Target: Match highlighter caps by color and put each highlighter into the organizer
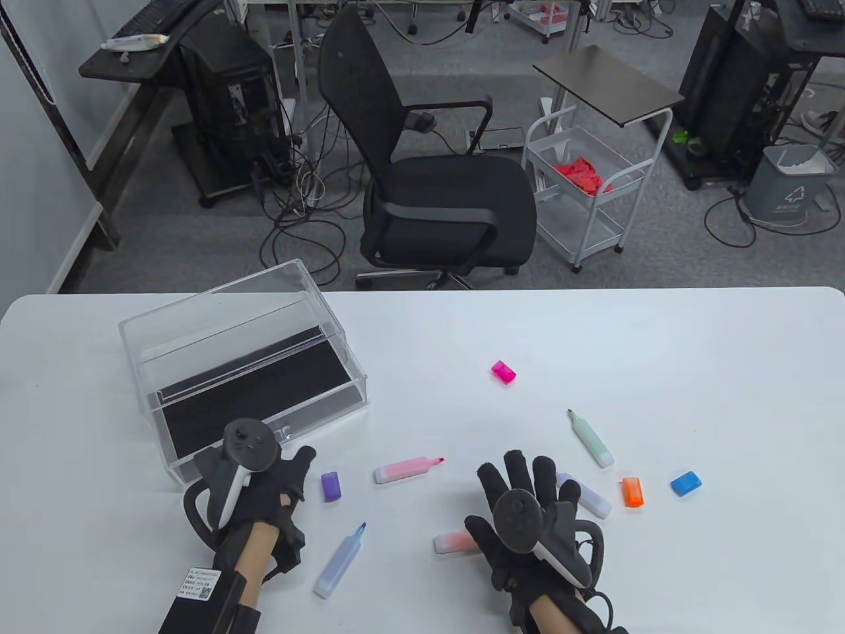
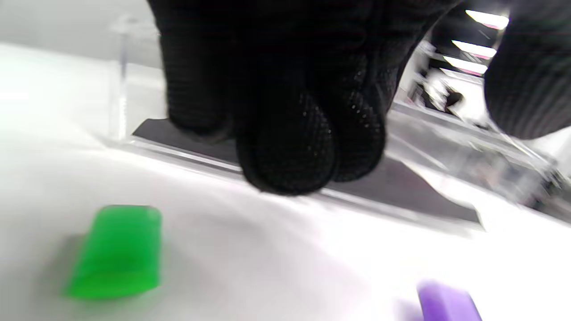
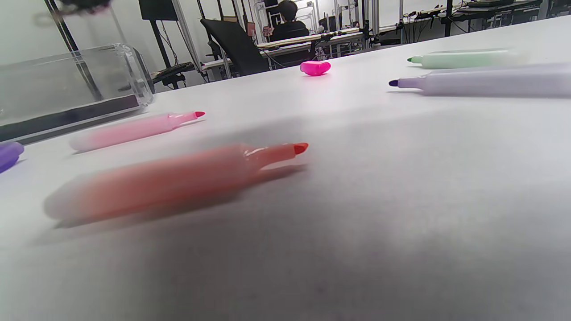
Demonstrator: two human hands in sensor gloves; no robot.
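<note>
Black office chair (image 1: 429,178), white wire cart (image 1: 584,191) (something red inside, perhaps cloth), 1 grey bin (image 1: 789,185)

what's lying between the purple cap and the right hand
The pink highlighter, uncapped, lies on the table between the purple cap and the right hand, as the table view shows.

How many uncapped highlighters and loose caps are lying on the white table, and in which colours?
Uncapped highlighters: 5: pink, blue, green, purple, orange.
Loose plastic caps: 5: magenta, purple, orange, blue, green.
Total: 10.
</note>
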